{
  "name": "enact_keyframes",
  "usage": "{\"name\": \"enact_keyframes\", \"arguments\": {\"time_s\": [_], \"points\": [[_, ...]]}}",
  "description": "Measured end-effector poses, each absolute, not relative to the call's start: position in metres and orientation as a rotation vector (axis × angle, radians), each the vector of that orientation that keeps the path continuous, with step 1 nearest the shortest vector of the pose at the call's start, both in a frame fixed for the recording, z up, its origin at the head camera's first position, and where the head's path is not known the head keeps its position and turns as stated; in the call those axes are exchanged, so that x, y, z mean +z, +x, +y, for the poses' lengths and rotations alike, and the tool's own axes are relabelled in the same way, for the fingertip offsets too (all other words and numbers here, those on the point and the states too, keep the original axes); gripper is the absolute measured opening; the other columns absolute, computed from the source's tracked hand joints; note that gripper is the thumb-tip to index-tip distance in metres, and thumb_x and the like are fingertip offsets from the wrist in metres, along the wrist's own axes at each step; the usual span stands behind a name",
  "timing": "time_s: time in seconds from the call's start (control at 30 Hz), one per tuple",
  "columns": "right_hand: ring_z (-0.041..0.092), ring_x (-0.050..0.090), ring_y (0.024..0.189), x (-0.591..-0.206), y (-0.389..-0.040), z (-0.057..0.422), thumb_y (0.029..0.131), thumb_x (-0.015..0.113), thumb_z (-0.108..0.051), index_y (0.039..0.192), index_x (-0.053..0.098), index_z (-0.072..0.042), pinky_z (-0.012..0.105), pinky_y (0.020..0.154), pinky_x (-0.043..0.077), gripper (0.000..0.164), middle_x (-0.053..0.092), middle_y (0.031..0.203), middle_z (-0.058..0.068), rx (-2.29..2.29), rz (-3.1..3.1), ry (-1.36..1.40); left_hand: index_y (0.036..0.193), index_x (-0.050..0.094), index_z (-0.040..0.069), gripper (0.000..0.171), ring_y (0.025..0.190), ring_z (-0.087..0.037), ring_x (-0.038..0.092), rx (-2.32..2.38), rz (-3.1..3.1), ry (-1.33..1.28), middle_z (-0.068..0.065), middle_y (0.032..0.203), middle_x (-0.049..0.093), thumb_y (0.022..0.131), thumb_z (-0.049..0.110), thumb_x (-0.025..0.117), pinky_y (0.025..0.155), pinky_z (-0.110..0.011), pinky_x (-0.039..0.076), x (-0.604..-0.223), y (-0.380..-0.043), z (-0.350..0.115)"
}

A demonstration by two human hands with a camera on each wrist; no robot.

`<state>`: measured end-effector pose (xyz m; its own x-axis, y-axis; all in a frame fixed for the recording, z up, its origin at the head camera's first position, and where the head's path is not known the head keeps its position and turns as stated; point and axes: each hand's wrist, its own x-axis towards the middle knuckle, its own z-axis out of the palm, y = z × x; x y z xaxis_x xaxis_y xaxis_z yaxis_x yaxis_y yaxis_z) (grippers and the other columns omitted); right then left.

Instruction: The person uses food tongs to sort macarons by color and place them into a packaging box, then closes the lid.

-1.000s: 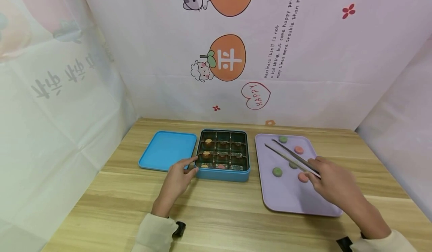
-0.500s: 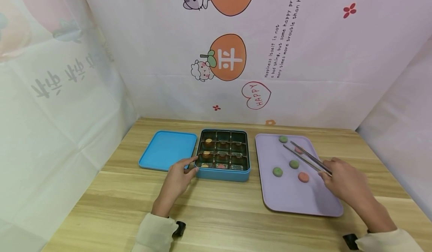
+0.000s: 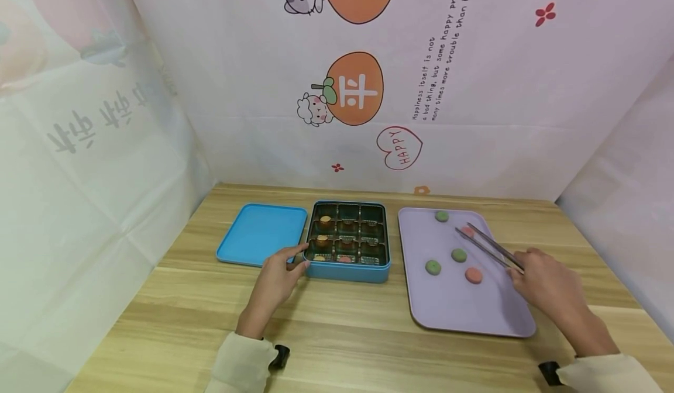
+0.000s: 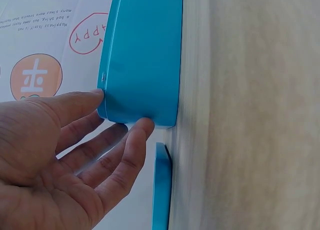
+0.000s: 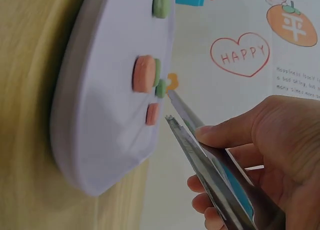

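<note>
My left hand [image 3: 276, 279] touches the left wall of a blue tin box [image 3: 347, 273] near its front corner. Thumb and fingertips rest on the metal, the fingers loosely bent. Inside the box, a clear divided insert bears three yellowish macarons [image 3: 322, 239] in its left column and a pink macaron [image 3: 344, 259] in the front middle compartment. My right hand [image 3: 547, 279] grips metal tongs [image 5: 200, 160] over a lilac tray [image 3: 442, 311]. The tong tips are apart, above and around a far pink macaron [image 3: 467, 231]. A nearer pink macaron [image 3: 473, 275] and three green macarons [image 3: 433, 267] lie on the tray.
A blue lid [image 3: 261, 235] lies left of the box on the wooden table [image 3: 337, 340]. A printed white cloth [image 3: 253, 118] hangs behind the table and along its sides. The tray stands right of the box, with a gap between them.
The right hand and tongs have moved right, from over the middle of the tray to the far pink macaron. The left hand stays on the box.
</note>
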<state>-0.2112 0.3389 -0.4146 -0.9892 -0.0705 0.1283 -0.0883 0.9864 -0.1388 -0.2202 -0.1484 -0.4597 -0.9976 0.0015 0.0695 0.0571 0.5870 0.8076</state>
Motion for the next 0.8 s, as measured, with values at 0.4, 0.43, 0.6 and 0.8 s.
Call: {"name": "enact_keyframes", "arguments": {"time_s": [0.4, 0.43, 0.6, 0.8], "points": [[0.049, 0.064, 0.074, -0.425, -0.217, 0.347, 0.09, 0.07, -0.012, 0.091, 0.07, 0.0, 0.062, 0.059, 0.047, 0.011, 0.064, 0.087, 0.023, 0.216, -3.014, 0.101, 0.146, 0.064, 0.015, 0.046, 0.108, -0.029, 0.075, -1.407, -2.746, -0.055, -0.02, 0.156, 0.054, 0.101, 0.016, 0.071, 0.065, -0.029, 0.054, -0.459, -0.22, -0.149], [0.048, 0.063, 0.074, -0.425, -0.218, 0.347, 0.09, 0.07, -0.012, 0.09, 0.07, -0.001, 0.061, 0.059, 0.047, 0.011, 0.064, 0.086, 0.023, 0.218, -3.017, 0.1, 0.146, 0.064, 0.015, 0.046, 0.108, -0.03, 0.075, -1.406, -2.746, -0.054, -0.02, 0.156, 0.054, 0.101, 0.016, 0.071, 0.066, -0.029, 0.054, -0.459, -0.22, -0.149], [0.043, 0.062, 0.069, -0.428, -0.218, 0.347, 0.09, 0.071, -0.011, 0.081, 0.066, -0.004, 0.059, 0.057, 0.046, 0.013, 0.064, 0.082, 0.021, 0.229, -3.002, 0.107, 0.146, 0.064, 0.016, 0.046, 0.108, -0.029, 0.075, -1.398, -2.75, -0.053, -0.02, 0.155, 0.054, 0.101, 0.016, 0.071, 0.065, -0.029, 0.054, -0.459, -0.221, -0.149], [0.033, 0.056, 0.063, -0.432, -0.218, 0.348, 0.091, 0.068, -0.009, 0.073, 0.06, -0.009, 0.053, 0.054, 0.043, 0.019, 0.06, 0.076, 0.014, 0.24, -2.978, 0.127, 0.146, 0.064, 0.015, 0.045, 0.102, -0.026, 0.076, -1.399, -2.746, -0.055, -0.019, 0.155, 0.055, 0.101, 0.016, 0.071, 0.063, -0.029, 0.053, -0.459, -0.221, -0.148]]}}
